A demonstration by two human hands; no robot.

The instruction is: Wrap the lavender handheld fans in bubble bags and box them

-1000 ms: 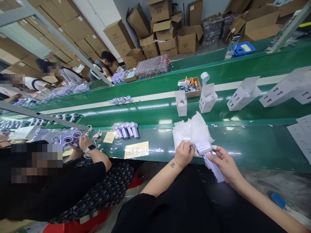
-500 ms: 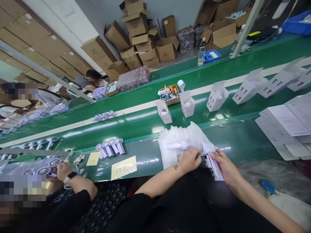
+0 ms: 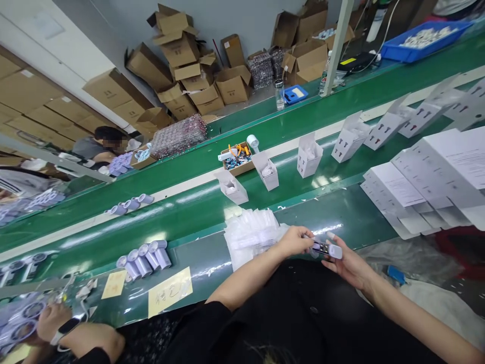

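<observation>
Yellow rectangular paper note [image 3: 164, 299]: two handwritten Chinese characters, apparently "待包". Print on the white folded cardboard sheets [image 3: 383, 202] and brown cardboard cartons [image 3: 102, 91]: too small to read.

The counter [image 3: 204, 268] is dark green along the lower middle, with a brighter, glossy green belt [image 3: 182, 202] behind it and an off-white strip [image 3: 182, 182] running across; the device [image 3: 333, 251] at lower centre is pale lilac, apparently with a dark inset, though small to read; the stack of sleeves [image 3: 246, 237] is translucent white; the cylinders [image 3: 142, 263] at lower left are lilac; the larger note [image 3: 170, 293] is pale yellow with dark handwriting; the upright cartons [image 3: 350, 139] at right are white, printed with small dark and reddish shapes; the tray [image 3: 420, 43] at upper right is blue.
</observation>
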